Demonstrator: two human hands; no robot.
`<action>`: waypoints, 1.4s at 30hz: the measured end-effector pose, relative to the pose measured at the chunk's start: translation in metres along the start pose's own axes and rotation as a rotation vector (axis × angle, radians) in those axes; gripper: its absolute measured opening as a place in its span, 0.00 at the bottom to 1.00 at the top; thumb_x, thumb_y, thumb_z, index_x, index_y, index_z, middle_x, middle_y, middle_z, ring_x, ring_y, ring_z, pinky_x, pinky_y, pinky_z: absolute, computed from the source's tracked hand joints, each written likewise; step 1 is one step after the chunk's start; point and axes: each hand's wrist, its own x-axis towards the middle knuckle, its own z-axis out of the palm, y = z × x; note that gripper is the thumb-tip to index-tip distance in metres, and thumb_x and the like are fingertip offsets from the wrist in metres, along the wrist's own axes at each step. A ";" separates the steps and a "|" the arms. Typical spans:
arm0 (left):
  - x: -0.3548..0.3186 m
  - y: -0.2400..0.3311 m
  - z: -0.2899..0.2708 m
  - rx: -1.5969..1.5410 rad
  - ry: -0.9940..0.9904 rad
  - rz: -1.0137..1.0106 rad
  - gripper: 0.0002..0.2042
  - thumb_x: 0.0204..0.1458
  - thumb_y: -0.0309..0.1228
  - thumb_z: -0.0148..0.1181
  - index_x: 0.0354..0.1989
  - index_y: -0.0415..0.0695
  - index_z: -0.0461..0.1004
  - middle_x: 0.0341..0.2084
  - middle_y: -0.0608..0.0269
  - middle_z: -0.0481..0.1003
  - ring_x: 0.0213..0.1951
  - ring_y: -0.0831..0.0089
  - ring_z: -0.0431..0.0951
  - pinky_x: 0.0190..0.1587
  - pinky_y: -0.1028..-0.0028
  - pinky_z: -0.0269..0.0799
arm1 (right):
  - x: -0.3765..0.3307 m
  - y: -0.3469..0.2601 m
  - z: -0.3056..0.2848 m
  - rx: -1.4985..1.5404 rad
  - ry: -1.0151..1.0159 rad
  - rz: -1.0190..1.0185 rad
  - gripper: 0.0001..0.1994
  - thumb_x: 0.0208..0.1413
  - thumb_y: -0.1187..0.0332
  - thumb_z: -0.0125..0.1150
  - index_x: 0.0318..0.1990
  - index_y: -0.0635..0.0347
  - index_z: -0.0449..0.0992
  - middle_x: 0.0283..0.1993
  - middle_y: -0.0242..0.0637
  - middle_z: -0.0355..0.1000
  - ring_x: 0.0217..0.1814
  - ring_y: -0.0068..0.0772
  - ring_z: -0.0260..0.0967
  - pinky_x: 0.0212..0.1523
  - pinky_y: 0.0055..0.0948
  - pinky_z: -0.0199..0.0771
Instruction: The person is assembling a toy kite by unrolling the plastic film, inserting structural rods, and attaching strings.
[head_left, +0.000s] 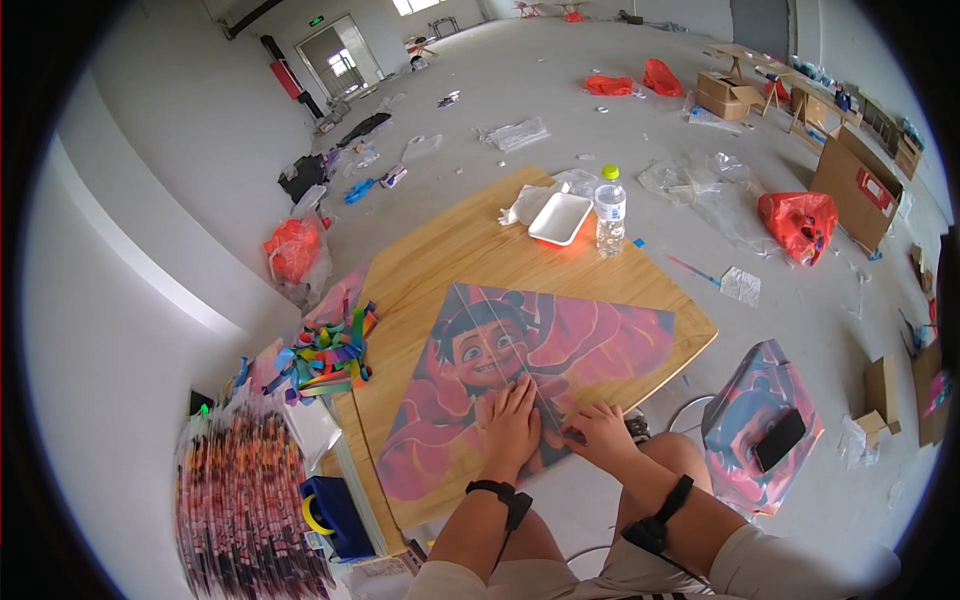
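Note:
A triangular kite sail (600,335) printed with a cartoon figure lies spread over the wooden table, with thin straight lines running down its middle. My left hand (512,425) rests flat on the sail near its lower middle, fingers stretched out along those lines. To its right, my right hand (600,437) is closed at the sail's near edge, fingertips bent down and pressed together. What they pinch, if anything, is too small to make out. Both wrists wear black straps with small devices.
A clear bottle (610,212) and a white tray (560,219) stand at the table's (420,245) far end. Colourful ribbons (335,350) lie at left, above a stack of printed sails (250,500) and a blue tape dispenser (338,515). Right, a phone (780,440) lies on a printed surface.

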 end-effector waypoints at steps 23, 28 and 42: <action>0.000 0.000 0.002 -0.022 -0.001 -0.009 0.23 0.58 0.35 0.54 0.63 0.52 0.69 0.66 0.64 0.65 0.65 0.61 0.63 0.66 0.57 0.53 | 0.000 -0.001 0.001 0.047 0.012 0.044 0.10 0.45 0.64 0.69 0.37 0.45 0.78 0.36 0.25 0.72 0.45 0.34 0.68 0.47 0.39 0.61; 0.001 0.000 0.002 -0.023 0.003 -0.005 0.22 0.58 0.35 0.54 0.63 0.52 0.70 0.65 0.63 0.65 0.65 0.61 0.63 0.65 0.57 0.54 | -0.001 0.001 -0.001 0.048 0.006 0.050 0.10 0.45 0.64 0.69 0.37 0.45 0.78 0.36 0.25 0.72 0.45 0.34 0.68 0.47 0.39 0.61; 0.001 0.000 0.000 -0.045 -0.007 -0.021 0.24 0.57 0.34 0.53 0.64 0.49 0.68 0.65 0.62 0.65 0.65 0.60 0.63 0.67 0.58 0.53 | 0.000 0.000 -0.001 0.056 0.006 0.047 0.12 0.44 0.64 0.71 0.38 0.45 0.79 0.36 0.26 0.72 0.47 0.35 0.67 0.48 0.38 0.60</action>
